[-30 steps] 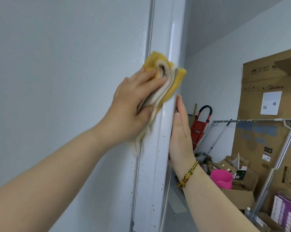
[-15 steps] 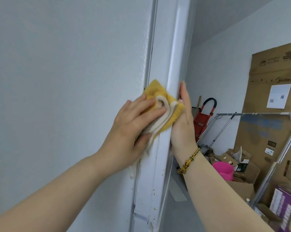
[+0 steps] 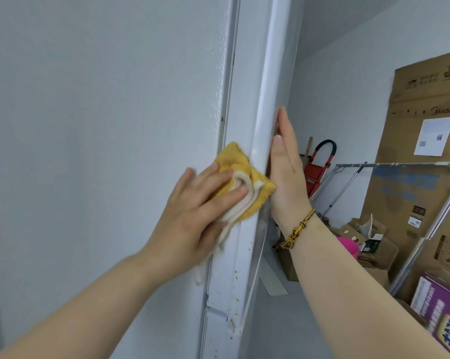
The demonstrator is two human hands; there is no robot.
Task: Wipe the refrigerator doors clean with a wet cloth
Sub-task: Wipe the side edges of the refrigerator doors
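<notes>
Presently, head view: left hand (image 3: 192,213) lies flat on a folded yellow cloth (image 3: 235,161), grip wide open with fingers nearly straight. It presses the cloth against the white refrigerator door (image 3: 115,125) where the front face meets the side edge (image 3: 247,99), and a pale tail of cloth hangs below the palm. Right hand (image 3: 286,182), braided bracelet (image 3: 296,229) at the wrist, likewise shows an open grip holding nothing: fingers straight and together, palm laid against the door's far side, just beside the cloth. Small yellow specks (image 3: 236,273) dot the edge lower down.
</notes>
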